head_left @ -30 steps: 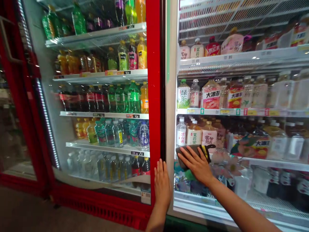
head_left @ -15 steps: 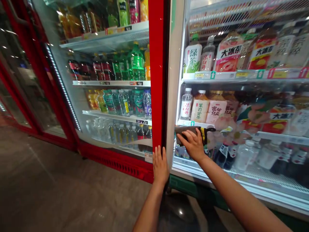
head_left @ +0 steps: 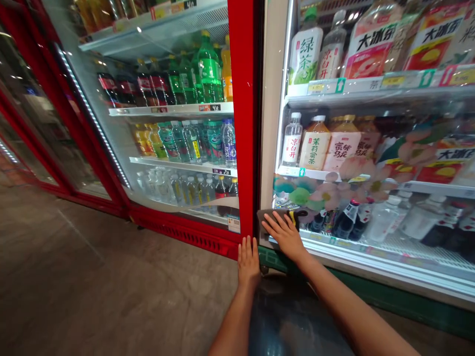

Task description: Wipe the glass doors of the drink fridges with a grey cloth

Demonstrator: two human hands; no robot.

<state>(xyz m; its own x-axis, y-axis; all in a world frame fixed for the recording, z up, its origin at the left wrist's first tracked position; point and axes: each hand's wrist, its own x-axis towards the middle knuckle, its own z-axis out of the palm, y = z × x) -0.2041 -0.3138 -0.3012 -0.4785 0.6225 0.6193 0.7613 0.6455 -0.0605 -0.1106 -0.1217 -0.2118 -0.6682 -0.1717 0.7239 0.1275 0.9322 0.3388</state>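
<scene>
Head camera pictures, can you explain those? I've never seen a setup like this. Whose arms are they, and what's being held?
There's no machine here, just one person, bare-handed. One camera, worn on that person's head, took every picture, looking forward and down. The left hand rests flat at the lower corner of the red frame and holds nothing that I can see. The right hand, fingers spread, lies over a gray cloth with a yellow stripe, at the lower left corner of the flower-patterned glass door. Behind that door, bottled drinks sit on shelves.
</scene>
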